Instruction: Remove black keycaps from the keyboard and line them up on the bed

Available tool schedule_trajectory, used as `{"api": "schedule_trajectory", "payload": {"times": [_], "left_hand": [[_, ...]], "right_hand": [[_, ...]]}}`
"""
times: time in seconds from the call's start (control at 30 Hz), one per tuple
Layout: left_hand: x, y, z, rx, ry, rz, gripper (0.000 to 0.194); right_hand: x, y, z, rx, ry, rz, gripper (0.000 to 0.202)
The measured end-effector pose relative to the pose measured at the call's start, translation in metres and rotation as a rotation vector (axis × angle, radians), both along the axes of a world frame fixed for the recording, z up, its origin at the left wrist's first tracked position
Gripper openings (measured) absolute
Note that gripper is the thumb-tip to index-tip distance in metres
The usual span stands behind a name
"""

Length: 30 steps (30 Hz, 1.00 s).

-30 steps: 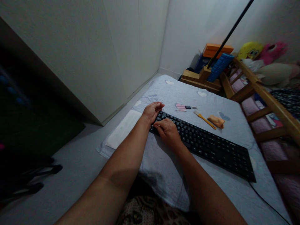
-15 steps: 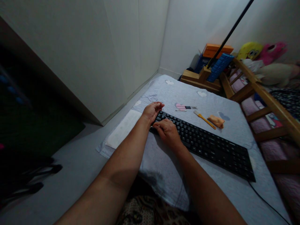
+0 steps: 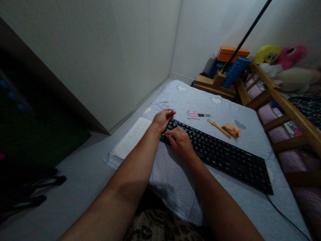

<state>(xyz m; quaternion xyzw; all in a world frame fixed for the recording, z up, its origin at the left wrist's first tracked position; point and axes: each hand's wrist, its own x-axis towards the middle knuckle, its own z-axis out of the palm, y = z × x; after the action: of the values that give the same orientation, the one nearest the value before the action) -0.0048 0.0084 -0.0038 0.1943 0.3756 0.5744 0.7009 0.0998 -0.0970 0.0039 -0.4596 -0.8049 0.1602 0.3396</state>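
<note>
A black keyboard point(image 3: 223, 155) lies slanted across the cloth-covered table point(image 3: 180, 187). My left hand point(image 3: 163, 119) rests at its far left corner, fingers curled and partly turned away, so whether they hold anything is hidden. Over the left keys is my right hand point(image 3: 179, 139), thumb and fingers pinched on a small pale-tipped thing too small to name. Beyond the keyboard lie a tweezers-like tool with a dark grip point(image 3: 202, 115), a thin cotton swab point(image 3: 193, 118), a yellow-handled brush point(image 3: 220, 130) and a crumpled orange-brown cloth point(image 3: 231, 130).
A white sheet point(image 3: 132, 137) lies beside my left forearm. The keyboard cable point(image 3: 286, 216) runs off at the lower right. A wooden bed rail point(image 3: 291, 100) borders the right side, and a pale cabinet point(image 3: 125, 60) stands on the left.
</note>
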Motion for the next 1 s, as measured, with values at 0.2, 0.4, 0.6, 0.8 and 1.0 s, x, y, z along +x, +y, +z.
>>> {"api": "schedule_trajectory", "payload": {"times": [0.2, 0.4, 0.6, 0.8, 1.0], "left_hand": [[0.0, 0.001, -0.002, 0.006, -0.002, 0.0, 0.014], [0.0, 0.0, 0.0, 0.008, -0.002, -0.003, 0.015], [0.0, 0.001, 0.0, -0.008, 0.006, -0.002, 0.014], [0.0, 0.001, -0.001, -0.007, 0.003, -0.003, 0.014], [0.0, 0.001, -0.001, 0.003, -0.005, 0.0, 0.014]], "right_hand": [[-0.001, -0.002, 0.001, 0.002, -0.015, 0.021, 0.019], [-0.001, -0.004, 0.002, -0.009, -0.028, 0.049, 0.019], [0.0, -0.005, 0.002, -0.021, -0.018, 0.055, 0.019], [0.003, -0.005, 0.004, -0.031, -0.026, 0.029, 0.019], [0.01, -0.009, 0.008, -0.037, -0.014, 0.007, 0.019]]}}
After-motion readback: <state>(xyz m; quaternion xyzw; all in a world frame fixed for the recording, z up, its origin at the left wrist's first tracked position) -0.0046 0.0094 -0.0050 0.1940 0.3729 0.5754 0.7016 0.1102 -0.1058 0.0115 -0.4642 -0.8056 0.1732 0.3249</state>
